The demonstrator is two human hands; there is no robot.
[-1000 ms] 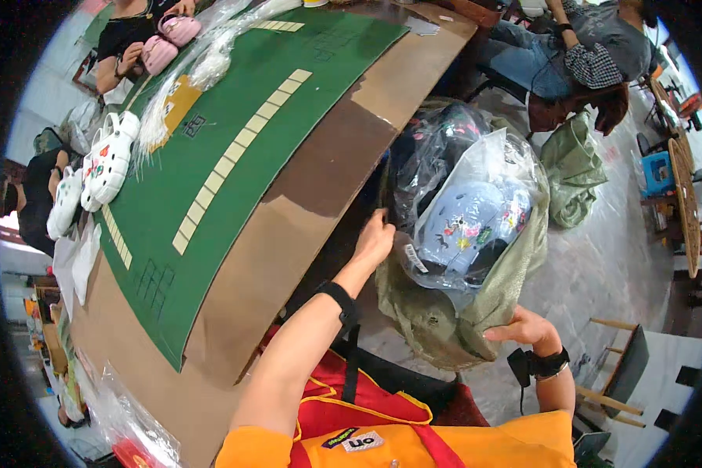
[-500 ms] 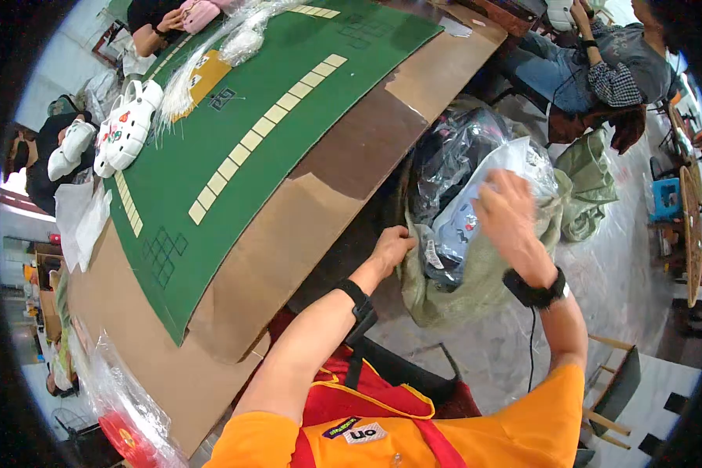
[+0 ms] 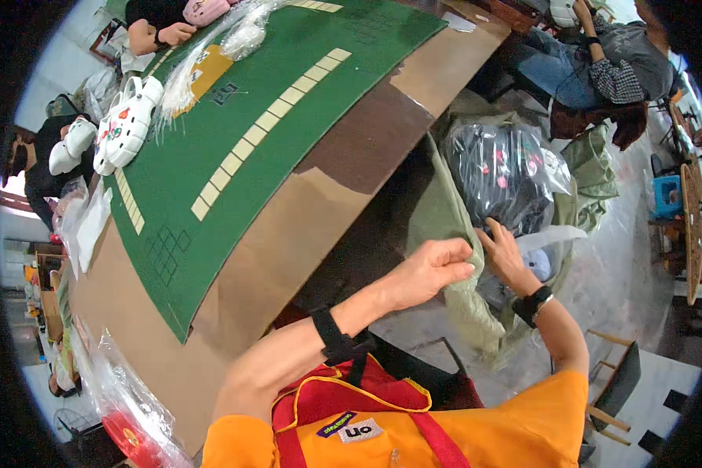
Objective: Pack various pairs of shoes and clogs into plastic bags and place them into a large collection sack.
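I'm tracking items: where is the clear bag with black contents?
In the head view, the clear bag is right of centre, in the mouth of the green sack, with the person's right hand at its lower edge.

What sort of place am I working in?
Possibly a footwear workshop or packing room: white clogs at the edge of a green mat, and plastic-wrapped footwear inside an olive sack.

Shoes (image 3: 503, 175) in sack (image 3: 443, 204), right of mat (image 3: 168, 207)
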